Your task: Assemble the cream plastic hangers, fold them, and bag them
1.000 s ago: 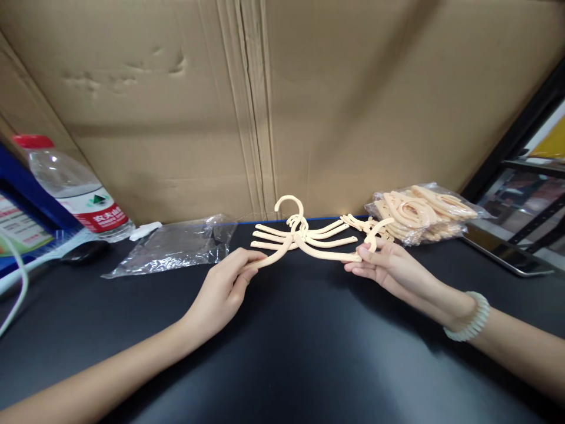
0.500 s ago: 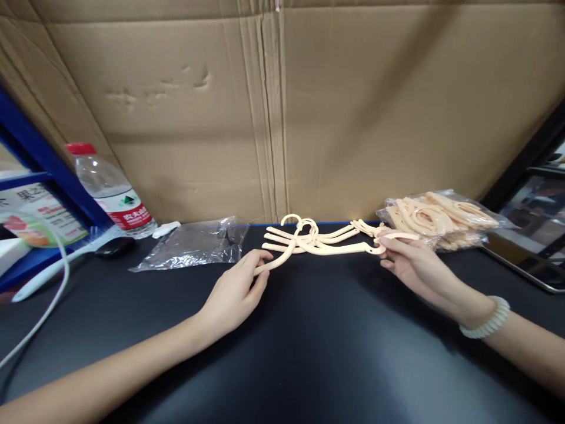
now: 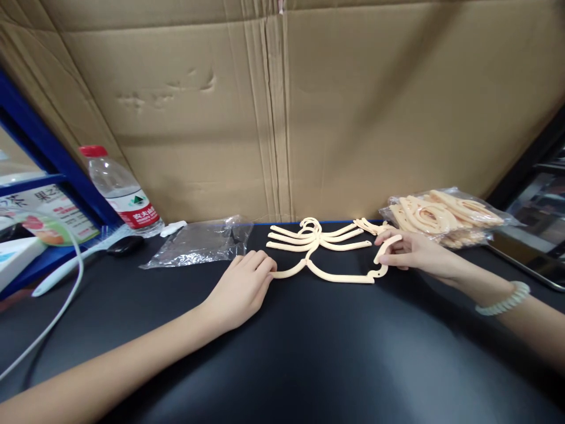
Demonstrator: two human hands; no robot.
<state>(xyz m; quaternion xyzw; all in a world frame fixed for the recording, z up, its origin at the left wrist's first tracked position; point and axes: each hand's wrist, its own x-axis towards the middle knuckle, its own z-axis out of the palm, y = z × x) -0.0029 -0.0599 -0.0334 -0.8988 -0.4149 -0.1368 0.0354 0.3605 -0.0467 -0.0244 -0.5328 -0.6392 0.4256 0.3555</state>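
Note:
A cream plastic multi-arm hanger (image 3: 329, 272) lies flat on the black tabletop (image 3: 309, 353), its stacked arms and hook (image 3: 309, 232) fanned out behind it. My left hand (image 3: 242, 288) rests palm down with curled fingers touching the end of the hanger's left arm. My right hand (image 3: 408, 252) pinches a curved cream piece (image 3: 385, 254) at the end of the hanger's right arm. A beaded bracelet (image 3: 503, 299) sits on my right wrist.
A clear bag of more cream hanger parts (image 3: 441, 215) lies at the back right, an empty clear bag (image 3: 198, 241) at the back left. A water bottle (image 3: 121, 191), a white cable (image 3: 62, 294), blue shelving (image 3: 30, 135) and a cardboard wall (image 3: 282, 106) surround the table.
The hanger has come down from slightly raised to flat on the table and nearer me. My left hand settled palm down at its left end; my right hand followed its right end.

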